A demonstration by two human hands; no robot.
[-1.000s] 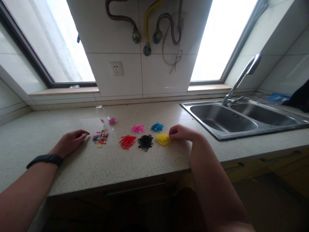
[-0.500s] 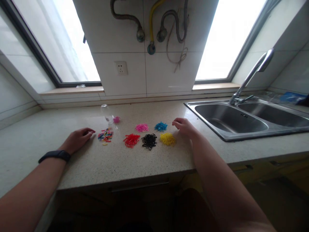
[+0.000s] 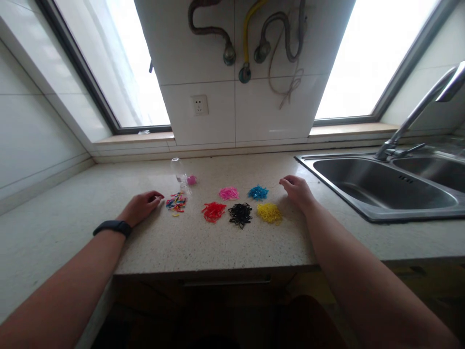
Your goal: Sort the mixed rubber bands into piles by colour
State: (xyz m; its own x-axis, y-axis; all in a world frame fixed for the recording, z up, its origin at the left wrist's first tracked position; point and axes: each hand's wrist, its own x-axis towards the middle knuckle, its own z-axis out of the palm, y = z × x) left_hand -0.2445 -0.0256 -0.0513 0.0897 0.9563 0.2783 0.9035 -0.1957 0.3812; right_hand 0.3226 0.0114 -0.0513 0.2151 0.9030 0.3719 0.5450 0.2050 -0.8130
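My left hand (image 3: 141,206) rests on the speckled counter (image 3: 203,242) with its fingers curled in, fingertips just left of a mixed-colour pile of small rubber bands (image 3: 176,201). A black band (image 3: 112,227) sits on that wrist. My right hand (image 3: 296,189) lies palm down with fingers loosely bent, holding nothing I can see, just right of the blue pile (image 3: 258,193) and behind the yellow pile (image 3: 269,212). Pink (image 3: 228,193), red (image 3: 214,211) and black (image 3: 240,214) piles lie between my hands.
A small clear bottle (image 3: 178,169) lies on its side behind the mixed pile, with a pink lid (image 3: 192,180) beside it. A steel double sink (image 3: 381,186) with a tall faucet (image 3: 417,114) is at the right. The tiled wall has a socket (image 3: 199,104).
My right hand has left the yellow pile and drawn back and to the right, its pinch loosened. My left hand stays put. The view has swung left.
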